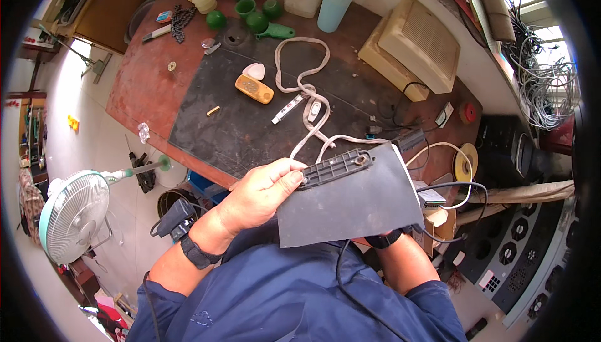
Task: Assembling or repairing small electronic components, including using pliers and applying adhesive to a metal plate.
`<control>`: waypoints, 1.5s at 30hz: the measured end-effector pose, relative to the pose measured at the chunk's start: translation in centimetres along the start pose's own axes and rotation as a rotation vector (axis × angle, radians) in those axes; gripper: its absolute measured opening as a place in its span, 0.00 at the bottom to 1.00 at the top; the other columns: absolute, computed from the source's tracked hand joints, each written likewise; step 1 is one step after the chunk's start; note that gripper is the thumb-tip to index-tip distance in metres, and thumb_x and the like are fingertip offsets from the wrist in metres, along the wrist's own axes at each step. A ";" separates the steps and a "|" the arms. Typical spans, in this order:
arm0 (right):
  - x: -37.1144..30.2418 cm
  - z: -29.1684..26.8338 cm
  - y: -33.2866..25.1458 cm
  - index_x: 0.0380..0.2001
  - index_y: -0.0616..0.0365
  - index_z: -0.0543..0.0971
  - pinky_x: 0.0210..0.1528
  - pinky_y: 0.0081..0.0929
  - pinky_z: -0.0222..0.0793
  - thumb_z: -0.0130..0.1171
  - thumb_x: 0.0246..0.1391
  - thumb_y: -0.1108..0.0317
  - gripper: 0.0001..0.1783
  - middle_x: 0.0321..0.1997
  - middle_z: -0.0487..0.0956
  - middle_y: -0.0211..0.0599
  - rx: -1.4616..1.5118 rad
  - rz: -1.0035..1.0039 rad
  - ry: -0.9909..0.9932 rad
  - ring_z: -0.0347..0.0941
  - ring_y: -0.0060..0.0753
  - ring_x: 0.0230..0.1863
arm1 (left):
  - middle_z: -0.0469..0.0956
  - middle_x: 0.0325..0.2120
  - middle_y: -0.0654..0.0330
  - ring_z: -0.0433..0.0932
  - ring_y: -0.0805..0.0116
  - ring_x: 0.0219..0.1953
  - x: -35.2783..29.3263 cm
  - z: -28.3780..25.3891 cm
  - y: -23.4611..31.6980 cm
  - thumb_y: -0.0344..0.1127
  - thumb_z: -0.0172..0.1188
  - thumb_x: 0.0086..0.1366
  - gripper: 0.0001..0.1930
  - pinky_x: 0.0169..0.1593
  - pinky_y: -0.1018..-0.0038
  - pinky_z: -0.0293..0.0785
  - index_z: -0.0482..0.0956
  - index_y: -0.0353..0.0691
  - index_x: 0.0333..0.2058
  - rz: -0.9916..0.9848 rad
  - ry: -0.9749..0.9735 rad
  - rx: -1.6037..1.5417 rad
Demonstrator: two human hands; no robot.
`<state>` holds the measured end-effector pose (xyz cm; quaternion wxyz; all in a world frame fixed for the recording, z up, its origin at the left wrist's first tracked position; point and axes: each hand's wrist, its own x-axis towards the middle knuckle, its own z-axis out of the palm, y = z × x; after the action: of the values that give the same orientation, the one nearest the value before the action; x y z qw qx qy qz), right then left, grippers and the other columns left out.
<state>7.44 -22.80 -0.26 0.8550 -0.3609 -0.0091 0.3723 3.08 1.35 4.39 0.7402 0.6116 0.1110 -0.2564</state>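
My left hand (268, 192) is closed on the near end of a black ribbed plastic strip (338, 168), thumb on top. The strip, with a round hole at its far end, lies along the upper edge of a flat dark grey sheet (350, 201). This sheet is tilted up in front of my body, and a pale edge shows along its right side. Behind the sheet my right hand is hidden; only the banded wrist and forearm (404, 257) show. Just beyond the strip, a beige cord (305, 85) loops over the table, with a small white switch (314, 111) on it.
The red table with a black mat (210, 107) carries a yellow device (254, 89), green cups (245, 8), a light-blue tumbler (337, 3) and a beige box (419, 45). A fan (75, 217) stands left. Cables and a black casing with fans (519, 229) lie right.
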 end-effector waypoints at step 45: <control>2.7 3.6 0.8 0.51 0.60 0.69 0.33 0.23 0.74 0.55 0.63 0.63 0.18 0.34 0.78 0.36 -0.156 0.553 0.020 0.76 0.25 0.30 | 0.80 0.38 0.62 0.80 0.79 0.31 -0.5 -0.6 -3.6 0.37 0.53 0.73 0.22 0.28 0.86 0.72 0.67 0.39 0.62 -0.020 -0.052 -0.382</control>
<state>7.86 -18.45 1.23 0.6908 -0.4180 0.0694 0.5859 0.89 1.66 1.49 0.8427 0.4523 0.1447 -0.2536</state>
